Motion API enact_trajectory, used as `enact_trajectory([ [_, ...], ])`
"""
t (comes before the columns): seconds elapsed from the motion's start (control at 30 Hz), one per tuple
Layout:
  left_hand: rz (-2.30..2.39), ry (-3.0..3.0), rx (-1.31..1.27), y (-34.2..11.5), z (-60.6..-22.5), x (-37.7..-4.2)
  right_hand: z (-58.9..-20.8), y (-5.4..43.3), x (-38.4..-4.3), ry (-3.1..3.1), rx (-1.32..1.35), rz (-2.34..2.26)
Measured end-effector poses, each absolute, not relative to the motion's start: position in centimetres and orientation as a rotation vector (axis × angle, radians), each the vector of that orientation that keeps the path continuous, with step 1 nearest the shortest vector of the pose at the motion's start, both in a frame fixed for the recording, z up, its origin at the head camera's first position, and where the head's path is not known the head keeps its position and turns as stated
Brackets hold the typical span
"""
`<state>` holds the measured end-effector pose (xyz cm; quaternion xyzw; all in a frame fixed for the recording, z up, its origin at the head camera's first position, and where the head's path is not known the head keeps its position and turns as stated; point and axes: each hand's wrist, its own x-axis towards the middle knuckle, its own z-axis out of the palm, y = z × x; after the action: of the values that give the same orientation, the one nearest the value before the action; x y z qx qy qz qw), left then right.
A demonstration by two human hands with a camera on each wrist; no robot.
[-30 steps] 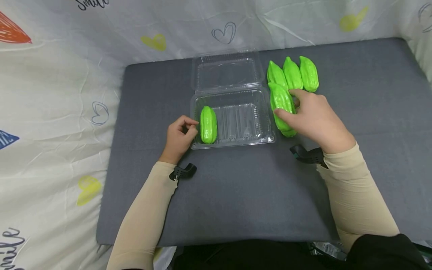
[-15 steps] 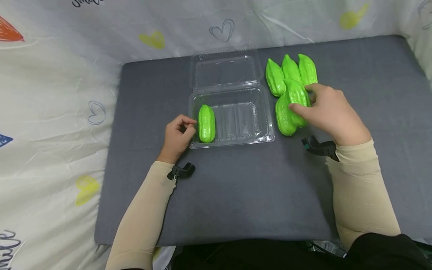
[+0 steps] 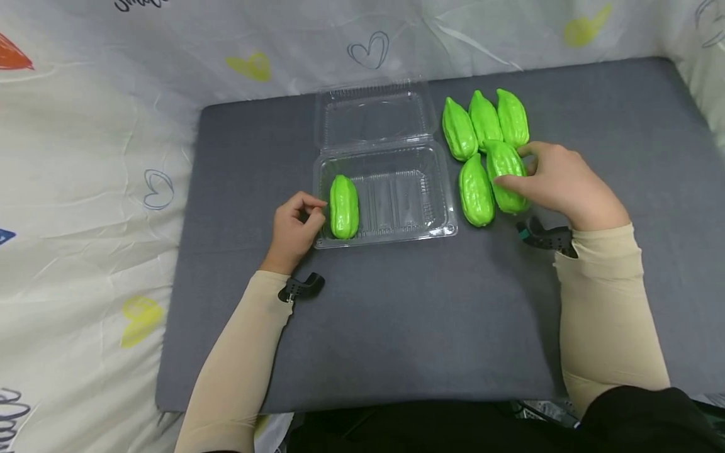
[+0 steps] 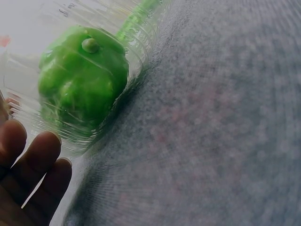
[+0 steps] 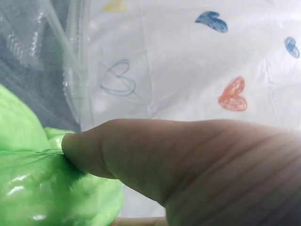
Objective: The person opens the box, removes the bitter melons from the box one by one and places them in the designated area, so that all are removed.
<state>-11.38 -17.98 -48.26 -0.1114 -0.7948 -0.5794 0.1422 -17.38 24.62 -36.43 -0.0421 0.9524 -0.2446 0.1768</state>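
Observation:
In the head view my left hand [image 3: 294, 226] pinches the left rim of an open clear plastic clamshell container [image 3: 404, 233]. In the left wrist view several fingertips [image 4: 44, 146] lie against the container's outer wall. A bumpy green bitter melon [image 3: 343, 207] lies lengthwise inside, along the left side. My right hand [image 3: 566, 182] grips another bitter melon [image 3: 505, 173] between thumb and fingers. The right wrist view shows the thumb [image 5: 108, 146] pressed on its ridged skin. Just left of it lies a separate bitter melon [image 3: 476, 192].
Three more bitter melons [image 3: 484, 119] sit in a row behind the gripped one. The container's clear lid [image 3: 374, 113] is folded back, away from me. Grey cloth covers the table [image 3: 419, 327]. A white printed curtain [image 3: 306, 50] borders its back and left side.
My right hand has moved right with its bitter melon, off the one lying beneath, so the two now sit side by side. The left hand stays at the container's rim.

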Motion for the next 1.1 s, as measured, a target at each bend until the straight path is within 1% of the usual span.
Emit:
enact_trajectory([
  [0.17,-1.684,-2.298,-0.289,-17.7,-48.0,-11.2,-36.9,25.2,-17.8,2.656,-0.118,-0.682],
  [0.5,-1.699,-2.297,-0.293,-16.7,-45.0,-10.0,-38.0,25.8,-18.6,2.597,-0.113,-0.629],
  [0.63,-1.697,-2.3,-0.303,-16.8,-45.3,-10.3,-38.2,25.9,-18.8,2.584,-0.117,-0.605],
  [0.83,-1.689,-2.295,-0.297,-17.6,-47.7,-11.2,-38.7,25.9,-19.0,2.578,-0.127,-0.605],
  [1.1,-1.664,-2.276,-0.36,-18.0,-48.3,-11.5,-39.1,25.8,-19.2,2.566,-0.139,-0.615],
])
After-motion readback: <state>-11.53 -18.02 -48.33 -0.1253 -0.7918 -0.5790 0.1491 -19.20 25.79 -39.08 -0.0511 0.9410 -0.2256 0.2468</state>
